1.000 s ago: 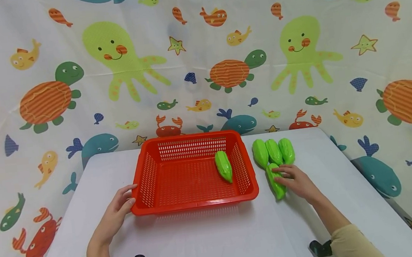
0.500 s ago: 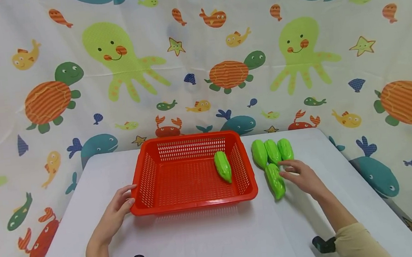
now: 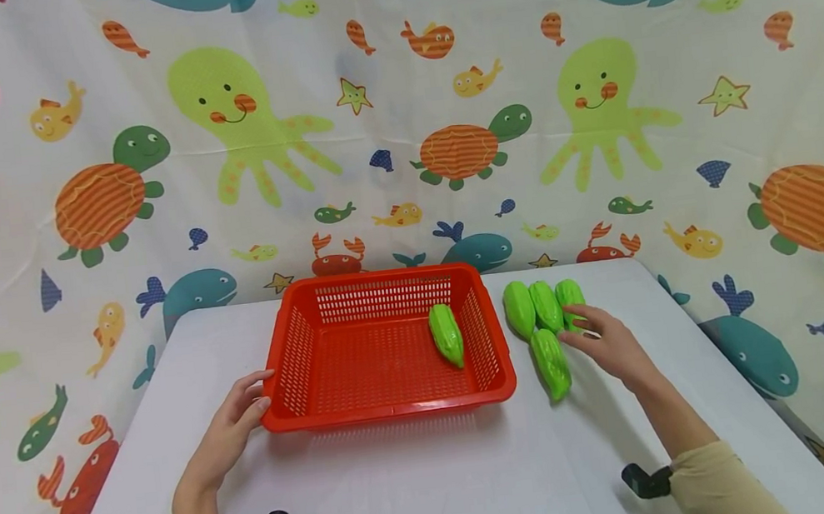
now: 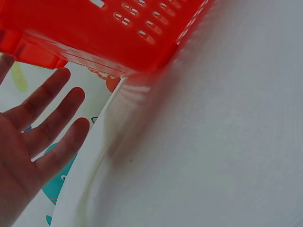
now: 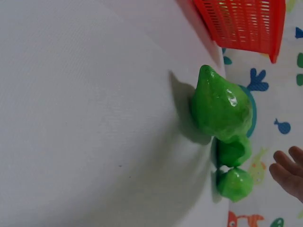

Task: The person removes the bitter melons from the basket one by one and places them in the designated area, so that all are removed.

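A red plastic basket (image 3: 391,412) stands on the table with one bright green, ridged bitter melon (image 3: 446,335) lying in its right side. My left hand (image 3: 230,427) is at the basket's left side, fingertips at the rim; in the left wrist view its fingers are spread and fairly straight. To the right of the basket, three bitter melons (image 3: 519,310) lie in a row, and a front bitter melon (image 3: 552,366) lies nearer me. My right hand (image 3: 610,345) hovers beside them with loosely bent fingers, partly covering the right-hand bitter melon (image 3: 570,292). I cannot tell whether it touches.
The white table (image 3: 407,492) ends at a back edge against a cloth (image 3: 398,124) printed with sea animals. A black device is worn at each wrist, near the beige sleeves (image 3: 722,484).
My right hand has left the front bitter melon and moved away and slightly right, toward the row's right-hand one. The melons and my left hand stay in place.
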The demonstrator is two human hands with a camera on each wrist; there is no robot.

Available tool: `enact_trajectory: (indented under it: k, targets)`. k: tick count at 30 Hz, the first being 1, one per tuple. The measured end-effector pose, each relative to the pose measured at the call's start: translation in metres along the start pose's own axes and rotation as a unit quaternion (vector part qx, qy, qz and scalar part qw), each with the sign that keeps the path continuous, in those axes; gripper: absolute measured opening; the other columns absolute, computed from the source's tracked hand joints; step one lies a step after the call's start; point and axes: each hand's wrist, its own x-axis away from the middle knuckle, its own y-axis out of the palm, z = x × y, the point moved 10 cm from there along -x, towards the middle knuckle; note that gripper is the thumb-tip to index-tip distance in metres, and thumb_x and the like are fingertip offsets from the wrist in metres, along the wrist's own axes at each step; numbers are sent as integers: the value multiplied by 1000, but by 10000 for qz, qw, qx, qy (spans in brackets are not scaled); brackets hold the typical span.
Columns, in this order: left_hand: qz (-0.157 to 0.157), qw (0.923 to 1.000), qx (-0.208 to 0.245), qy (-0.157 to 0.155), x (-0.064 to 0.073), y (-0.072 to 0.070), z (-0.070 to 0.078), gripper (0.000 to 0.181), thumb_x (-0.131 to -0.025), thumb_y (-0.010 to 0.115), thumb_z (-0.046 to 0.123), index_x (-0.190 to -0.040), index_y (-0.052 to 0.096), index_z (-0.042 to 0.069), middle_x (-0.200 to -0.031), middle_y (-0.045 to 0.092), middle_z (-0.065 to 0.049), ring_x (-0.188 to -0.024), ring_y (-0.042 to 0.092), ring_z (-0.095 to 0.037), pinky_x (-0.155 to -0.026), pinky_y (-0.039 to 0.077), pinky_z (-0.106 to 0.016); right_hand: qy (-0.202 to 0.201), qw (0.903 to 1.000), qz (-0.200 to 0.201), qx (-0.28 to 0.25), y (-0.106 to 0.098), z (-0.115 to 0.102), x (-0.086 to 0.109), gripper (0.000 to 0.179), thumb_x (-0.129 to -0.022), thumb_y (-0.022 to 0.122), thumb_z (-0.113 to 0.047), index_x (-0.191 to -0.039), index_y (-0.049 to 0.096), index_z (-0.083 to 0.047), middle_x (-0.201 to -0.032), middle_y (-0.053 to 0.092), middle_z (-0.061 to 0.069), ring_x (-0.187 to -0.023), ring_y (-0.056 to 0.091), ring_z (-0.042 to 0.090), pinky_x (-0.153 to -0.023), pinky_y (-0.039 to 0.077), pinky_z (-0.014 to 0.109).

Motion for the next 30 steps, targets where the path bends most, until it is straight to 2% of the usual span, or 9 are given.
enact_trajectory:
  k: [8, 18, 24, 30]
  targets:
    - [0, 10000, 80, -12, 0, 1, 1, 52, -101, 50, 38, -148, 35, 19, -143, 43, -16, -112, 52, -1, -96, 48, -53, -102, 9998, 87, -155, 0, -18, 0, 70, -93, 65, -42, -150, 37, -10, -155, 27, 21, -136, 35, 44, -102, 41, 57]
    - [21, 9999, 147, -49, 2, 0, 4, 53, -101, 51, 36, -149, 34, 19, -144, 43, -17, -117, 52, -12, -96, 47, -54, -185, 9986, 173, -455, 1, -46, 0, 72, -93, 64, -45, -152, 34, -16, -158, 26, 15, -139, 34, 40, -103, 40, 57]
    - [-2, 9999, 132, -38, 2, 1, 3, 53, -101, 50, 37, -148, 35, 19, -143, 43, -16, -116, 52, -9, -95, 49, -52, -204, 9984, 266, -449, -3, -66, -2, 74, -93, 62, -47, -154, 31, -20, -156, 29, 15, -139, 34, 38, -100, 41, 60]
    - [7, 9999, 108, 4, 1, 1, 1, 52, -101, 51, 36, -147, 36, 19, -142, 44, -15, -112, 53, -3, -94, 51, -48, -629, 9959, 247, -600, -6, -95, -7, 71, -95, 63, -41, -153, 32, -17, -156, 32, 10, -139, 37, 34, -101, 42, 56]
